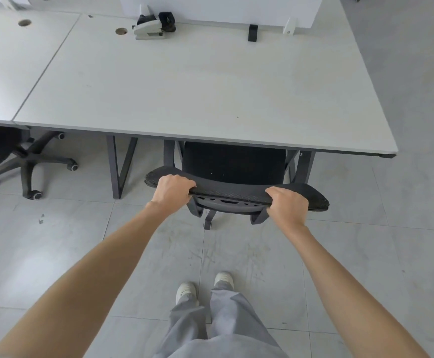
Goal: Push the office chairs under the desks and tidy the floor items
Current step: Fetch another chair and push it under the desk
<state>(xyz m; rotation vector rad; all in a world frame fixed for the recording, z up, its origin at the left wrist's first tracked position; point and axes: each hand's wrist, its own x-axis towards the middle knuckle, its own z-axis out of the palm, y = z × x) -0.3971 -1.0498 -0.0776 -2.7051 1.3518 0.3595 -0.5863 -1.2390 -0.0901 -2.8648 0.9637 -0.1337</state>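
Note:
A black mesh office chair point(234, 164) stands with its seat under the white desk point(200, 94); only its backrest top and part of its base show. My left hand point(172, 189) grips the left part of the backrest's top edge. My right hand point(287, 206) grips the right part of that same edge. Both arms are stretched forward. A second black office chair point(27, 161) sits at the left, its seat under the neighbouring desk point(9, 63) and its five-wheeled base showing on the floor.
Dark metal desk legs point(119, 169) stand left of the chair I hold, and others to its right. A white-and-black device point(153, 27) and a black clip point(252, 32) sit at the desk's far edge by a white divider. Grey tiled floor point(404, 228) lies around my feet.

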